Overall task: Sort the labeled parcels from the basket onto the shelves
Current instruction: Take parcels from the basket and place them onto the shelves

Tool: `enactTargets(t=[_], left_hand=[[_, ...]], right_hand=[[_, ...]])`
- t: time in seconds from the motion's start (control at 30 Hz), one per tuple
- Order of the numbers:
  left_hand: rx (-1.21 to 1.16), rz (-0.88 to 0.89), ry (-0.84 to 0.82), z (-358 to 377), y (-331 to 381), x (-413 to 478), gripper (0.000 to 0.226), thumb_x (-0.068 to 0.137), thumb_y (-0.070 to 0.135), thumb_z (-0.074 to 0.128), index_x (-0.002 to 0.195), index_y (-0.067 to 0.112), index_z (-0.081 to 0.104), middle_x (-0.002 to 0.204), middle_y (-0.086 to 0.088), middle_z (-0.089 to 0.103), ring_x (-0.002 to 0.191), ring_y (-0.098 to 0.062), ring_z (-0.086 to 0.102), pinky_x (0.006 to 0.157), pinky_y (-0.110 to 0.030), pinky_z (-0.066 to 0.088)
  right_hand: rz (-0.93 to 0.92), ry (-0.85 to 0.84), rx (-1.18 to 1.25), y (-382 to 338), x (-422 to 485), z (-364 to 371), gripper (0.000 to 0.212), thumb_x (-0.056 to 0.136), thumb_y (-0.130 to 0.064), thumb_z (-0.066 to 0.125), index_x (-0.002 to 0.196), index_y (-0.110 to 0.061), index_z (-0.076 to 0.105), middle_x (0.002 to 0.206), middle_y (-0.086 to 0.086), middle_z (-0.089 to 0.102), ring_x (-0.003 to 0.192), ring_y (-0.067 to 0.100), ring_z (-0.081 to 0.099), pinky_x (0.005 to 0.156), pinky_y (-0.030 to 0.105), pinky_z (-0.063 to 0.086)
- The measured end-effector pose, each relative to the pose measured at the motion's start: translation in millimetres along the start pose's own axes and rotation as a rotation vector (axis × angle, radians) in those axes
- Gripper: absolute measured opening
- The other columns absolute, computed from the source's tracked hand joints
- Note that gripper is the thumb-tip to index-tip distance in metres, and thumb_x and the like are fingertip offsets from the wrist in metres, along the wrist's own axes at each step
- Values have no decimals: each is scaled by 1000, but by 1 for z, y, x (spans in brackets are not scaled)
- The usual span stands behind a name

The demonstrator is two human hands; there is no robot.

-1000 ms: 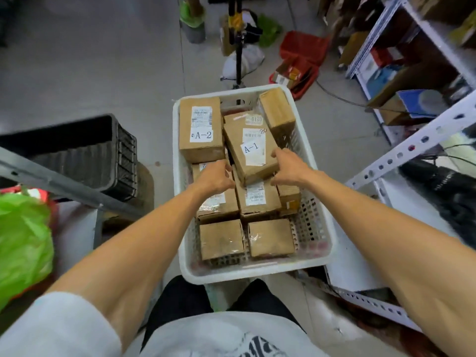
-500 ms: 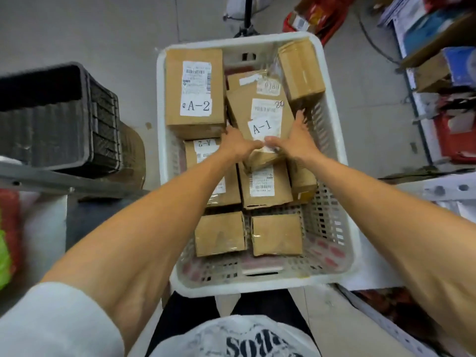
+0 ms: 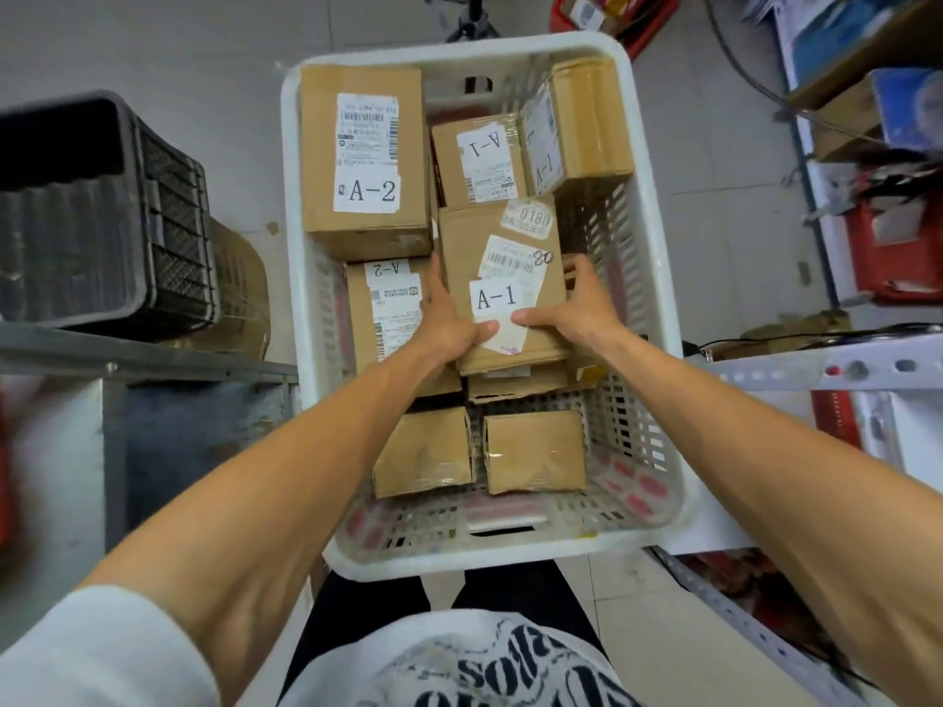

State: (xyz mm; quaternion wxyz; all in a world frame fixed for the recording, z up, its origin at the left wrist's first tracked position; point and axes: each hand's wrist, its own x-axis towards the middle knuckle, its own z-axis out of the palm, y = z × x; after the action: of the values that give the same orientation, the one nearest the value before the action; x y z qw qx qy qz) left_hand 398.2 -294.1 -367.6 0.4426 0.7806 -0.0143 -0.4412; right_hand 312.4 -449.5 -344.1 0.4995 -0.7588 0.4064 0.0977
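Observation:
A white plastic basket [image 3: 655,278] on the floor holds several brown cardboard parcels. Both hands grip one labelled A-1 [image 3: 490,237] in the basket's middle: my left hand [image 3: 444,324] on its left side, my right hand [image 3: 576,308] on its right side, thumbs on the top face. This parcel sits on top of other boxes. A large parcel marked A-2 [image 3: 365,160] lies at the far left. Two more A-1 parcels [image 3: 479,160] [image 3: 587,119] lie at the far end. Another A-2 parcel [image 3: 388,308] lies under my left hand.
A black crate [image 3: 102,211] stands left of the basket above a grey metal shelf rail [image 3: 143,357]. White metal shelving [image 3: 826,367] with boxes and red bins stands on the right. Two plain parcels [image 3: 423,451] [image 3: 536,451] lie at the basket's near end.
The view has dropped closer over the basket. Both hands have closed round the A-1 parcel and turned it straight, uncovering another A-1 parcel behind it.

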Motion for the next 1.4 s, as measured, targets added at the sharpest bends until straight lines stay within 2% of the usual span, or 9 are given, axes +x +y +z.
enactTargets(t=[0.1, 0.17, 0.53, 0.7, 1.0, 1.1, 1.23, 1.33, 1.4], left_hand=[[-77, 13, -54, 1, 3, 5, 141, 56, 0, 84, 149, 30, -18, 148, -1, 38, 137, -20, 33, 115, -47, 27], [-95, 28, -46, 2, 3, 4, 142, 52, 0, 84, 150, 31, -15, 146, -1, 41, 136, -19, 36, 114, -47, 29], [-109, 31, -14, 17, -20, -40, 135, 62, -9, 80, 150, 37, -10, 146, -2, 41, 131, -20, 41, 110, -44, 37], [-144, 71, 28, 11, -4, -68, 130, 60, -12, 78, 151, 34, -2, 141, -3, 45, 129, -22, 43, 108, -47, 38], [16, 281, -6, -38, 74, -155, 130, 64, -13, 76, 151, 34, -9, 140, -5, 48, 128, -26, 45, 103, -52, 42], [32, 353, -62, -49, 90, -190, 134, 62, -14, 76, 150, 41, -9, 141, -5, 48, 127, -28, 47, 100, -53, 45], [22, 436, -115, -59, 97, -232, 137, 55, -13, 79, 147, 48, -1, 137, -4, 50, 121, -32, 51, 92, -58, 48], [17, 498, -141, -59, 98, -262, 133, 59, -19, 75, 150, 43, 0, 136, -1, 50, 117, -23, 53, 76, -38, 59], [18, 545, -159, -58, 97, -283, 130, 62, -22, 72, 151, 39, 0, 131, 3, 49, 109, -14, 52, 63, -20, 55]], right_hand=[[-68, -113, 58, 2, -2, 7, 125, 50, -10, 94, 147, -9, 16, 141, 1, 44, 132, 15, 38, 112, 34, 29], [-88, -127, 85, 5, -3, 9, 130, 47, -7, 94, 149, -11, 14, 142, 1, 44, 133, 15, 37, 114, 36, 29], [-117, -134, 141, 21, -49, 3, 118, 49, 1, 91, 146, -18, 27, 126, -11, 49, 118, 5, 44, 101, 24, 35], [-140, -107, 164, 2, -74, -6, 113, 53, 6, 87, 146, -15, 26, 137, -1, 49, 120, 6, 40, 100, 20, 34], [-294, 85, 221, -67, -162, -35, 127, 54, 1, 89, 152, -12, 9, 143, 0, 44, 130, 11, 38, 111, 30, 30], [-326, 175, 292, -79, -202, -42, 112, 58, 6, 85, 147, -16, 21, 128, -5, 50, 120, 8, 45, 102, 26, 39], [-334, 265, 344, -89, -250, -49, 100, 63, -3, 85, 146, -19, 31, 136, -3, 48, 125, 18, 49, 103, 38, 44], [-368, 269, 363, -89, -286, -52, 101, 67, 2, 81, 148, -21, 24, 133, -7, 46, 120, 8, 44, 97, 23, 39], [-396, 289, 352, -86, -308, -52, 104, 68, 2, 80, 150, -21, 21, 138, -6, 43, 119, 2, 36, 96, 20, 32]])
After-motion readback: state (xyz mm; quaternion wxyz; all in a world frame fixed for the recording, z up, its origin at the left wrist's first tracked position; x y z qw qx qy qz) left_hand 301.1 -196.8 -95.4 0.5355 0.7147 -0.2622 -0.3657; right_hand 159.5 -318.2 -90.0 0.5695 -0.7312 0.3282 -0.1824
